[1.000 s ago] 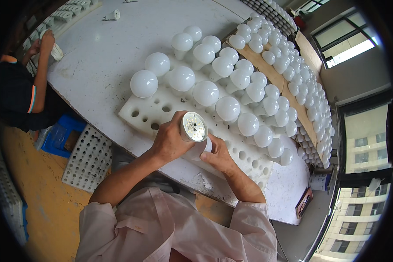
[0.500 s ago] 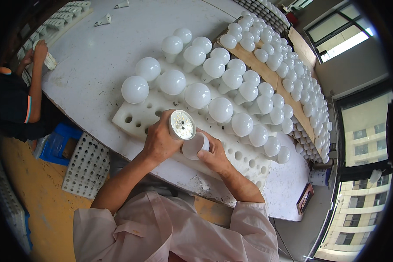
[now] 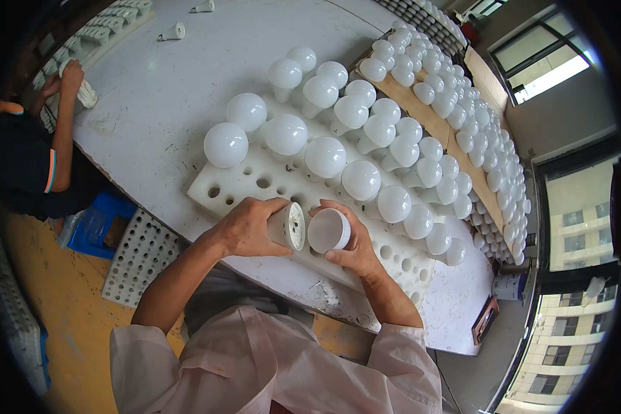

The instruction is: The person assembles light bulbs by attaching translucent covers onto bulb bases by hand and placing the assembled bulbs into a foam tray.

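My left hand [image 3: 248, 228] is closed around a white light bulb base [image 3: 281, 229], tipped so its round face with the small circuit board points right. In my right hand [image 3: 355, 241] sits a white bulb cover [image 3: 328, 230], its hollow opening turned toward me and the base. A small gap separates the two parts. Both are held just above the near side of a white foam tray [image 3: 259, 181] with round holes. Several finished-looking bulbs [image 3: 326, 157] with white globes stand in rows in the tray's far part.
More bulbs [image 3: 455, 103] crowd a wooden-edged board [image 3: 421, 110] at the far right. Two loose bulb bases [image 3: 172, 32] lie on the table [image 3: 145, 90]. A co-worker's hands [image 3: 69, 79] hold white pieces at the left. A blue stool [image 3: 100, 224] and perforated tray [image 3: 140, 259] are below.
My left hand has turned the base from facing up to facing the cover. My right hand has tilted the cover's opening toward me, and the two parts now sit side by side.
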Demonstrator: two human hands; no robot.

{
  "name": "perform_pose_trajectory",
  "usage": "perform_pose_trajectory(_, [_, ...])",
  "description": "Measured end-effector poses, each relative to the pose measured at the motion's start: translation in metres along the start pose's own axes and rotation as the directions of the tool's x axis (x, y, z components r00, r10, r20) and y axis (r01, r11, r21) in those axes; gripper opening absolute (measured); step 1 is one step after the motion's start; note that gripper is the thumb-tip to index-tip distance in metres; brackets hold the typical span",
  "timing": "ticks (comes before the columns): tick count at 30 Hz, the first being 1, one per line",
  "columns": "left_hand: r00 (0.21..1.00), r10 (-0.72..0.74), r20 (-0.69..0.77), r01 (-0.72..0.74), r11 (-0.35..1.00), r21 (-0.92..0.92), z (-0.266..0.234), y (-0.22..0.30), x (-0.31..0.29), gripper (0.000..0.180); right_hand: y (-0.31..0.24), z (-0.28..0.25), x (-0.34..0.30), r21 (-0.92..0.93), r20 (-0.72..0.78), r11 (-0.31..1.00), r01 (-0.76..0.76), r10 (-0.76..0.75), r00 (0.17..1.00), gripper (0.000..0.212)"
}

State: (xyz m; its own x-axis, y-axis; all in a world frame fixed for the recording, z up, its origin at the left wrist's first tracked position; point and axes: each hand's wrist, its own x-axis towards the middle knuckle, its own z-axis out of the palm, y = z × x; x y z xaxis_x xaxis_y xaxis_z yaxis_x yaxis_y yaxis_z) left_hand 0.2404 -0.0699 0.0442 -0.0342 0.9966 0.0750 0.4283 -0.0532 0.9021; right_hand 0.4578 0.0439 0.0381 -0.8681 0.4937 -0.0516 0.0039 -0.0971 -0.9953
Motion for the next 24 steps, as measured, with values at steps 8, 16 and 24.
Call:
perform_pose_trajectory(8, [0.986,-0.068,0.152,0.053,0.993,0.105,-0.005,0.003,0.004,0.062,0.0,0.004,0.001,-0.128,0.079,0.992,0.008,0.002,0.997,0.081])
perform_pose_trajectory(16, [0.988,0.021,0.153,-0.046,0.985,0.167,-0.005,0.007,0.003,0.049,-0.012,0.011,0.003,-0.404,0.087,0.914,-0.026,0.066,0.994,0.086])
perform_pose_trajectory(24, [0.986,0.032,0.166,-0.068,0.974,0.215,0.0,0.008,0.004,0.052,-0.016,0.016,0.006,-0.669,0.173,0.731,0.134,-0.023,0.985,0.093])
